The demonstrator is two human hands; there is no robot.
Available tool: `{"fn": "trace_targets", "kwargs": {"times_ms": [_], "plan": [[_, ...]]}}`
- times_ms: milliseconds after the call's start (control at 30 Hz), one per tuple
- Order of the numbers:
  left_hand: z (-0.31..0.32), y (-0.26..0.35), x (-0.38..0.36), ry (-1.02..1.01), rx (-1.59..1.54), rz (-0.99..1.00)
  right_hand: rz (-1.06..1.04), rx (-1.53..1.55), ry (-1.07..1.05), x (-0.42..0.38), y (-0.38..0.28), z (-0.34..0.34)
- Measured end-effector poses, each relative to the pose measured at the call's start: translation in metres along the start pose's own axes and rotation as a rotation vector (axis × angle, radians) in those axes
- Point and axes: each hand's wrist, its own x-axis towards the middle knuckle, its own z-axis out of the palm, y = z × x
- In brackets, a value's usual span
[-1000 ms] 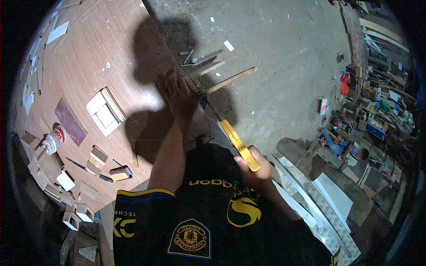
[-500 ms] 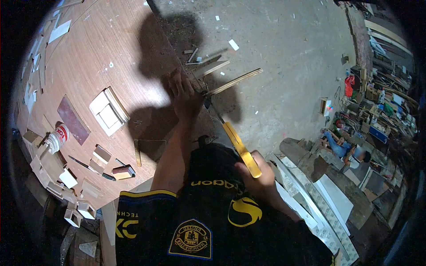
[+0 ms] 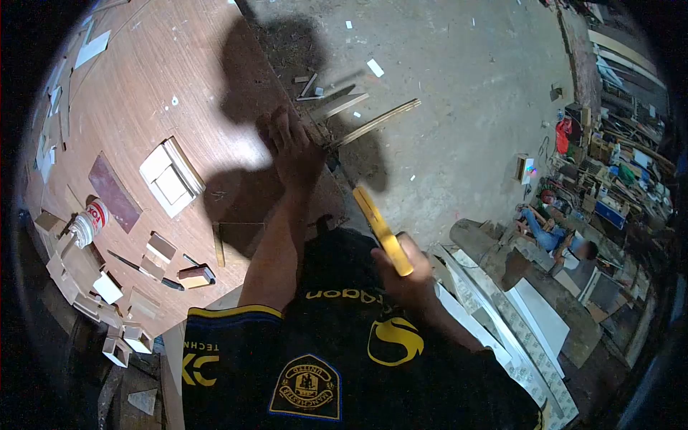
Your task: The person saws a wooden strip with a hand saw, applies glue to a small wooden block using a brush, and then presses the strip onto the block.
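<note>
Since half a second earlier, our right hand [image 3: 405,269] had drawn the saw [image 3: 382,228] back slightly, its yellow handle sitting a little higher and further left in the frame. Its fingers were clamped round that handle, the blade angled up towards the centre of the frame, where it met the wooden strip [image 3: 373,123]. Our left hand [image 3: 290,150] lay flat on the counter [image 3: 136,107] edge with fingers spread, pressing the strip's near end, we judge to keep it steady; the far end jutted over the floor [image 3: 459,86]. At lower left sat a glue bottle [image 3: 89,221] and small offcuts [image 3: 107,289].
</note>
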Motion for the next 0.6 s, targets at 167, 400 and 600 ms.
{"fn": "trace_targets", "kwargs": {"times_ms": [167,400,600], "plan": [[0.008,0.0,0.002,0.052,0.068,0.041,0.164,0.037,-0.077,-0.003,-0.011,-0.016],[0.024,-0.012,-0.008,-0.057,0.146,0.06,0.112,0.009,-0.056,-0.002,-0.011,-0.011],[0.028,-0.015,-0.012,-0.064,0.108,0.036,-0.026,0.006,-0.068,0.0,0.0,-0.016]]}}
